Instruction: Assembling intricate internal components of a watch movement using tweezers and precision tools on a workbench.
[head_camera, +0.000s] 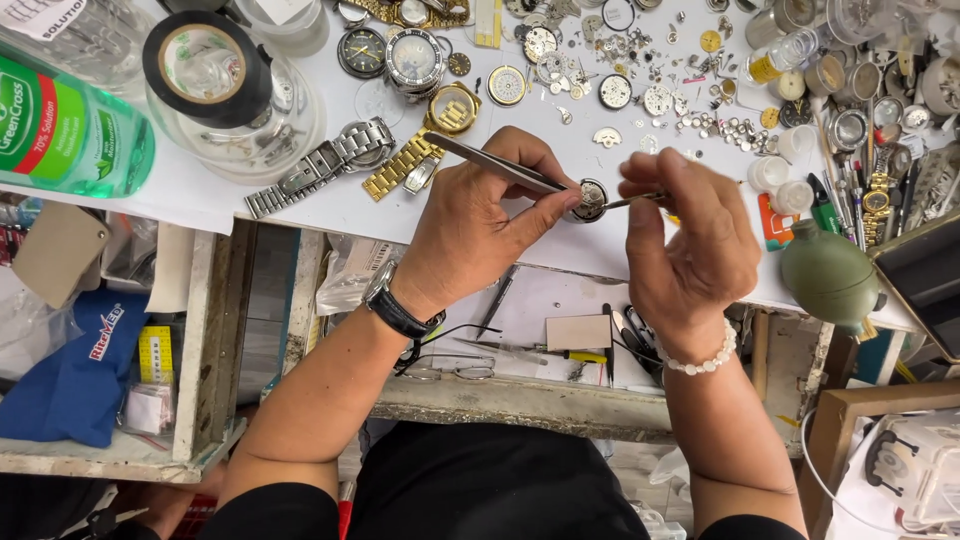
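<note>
Left hand pinches one pair of tweezers, tips at one round watch movement on the white worktop. Right hand, fingers curled, pinches one thin tool touching it.

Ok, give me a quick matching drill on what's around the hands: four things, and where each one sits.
Things:
1. tweezers
2. black tape roll
3. green dust blower
4. watch movement

Places:
A. on a clear dish, far left of bench
B. between both hands' fingertips
C. in the left hand
D. bench edge, beyond the right hand

Pairs: 1-C, 2-A, 3-D, 4-B
</note>
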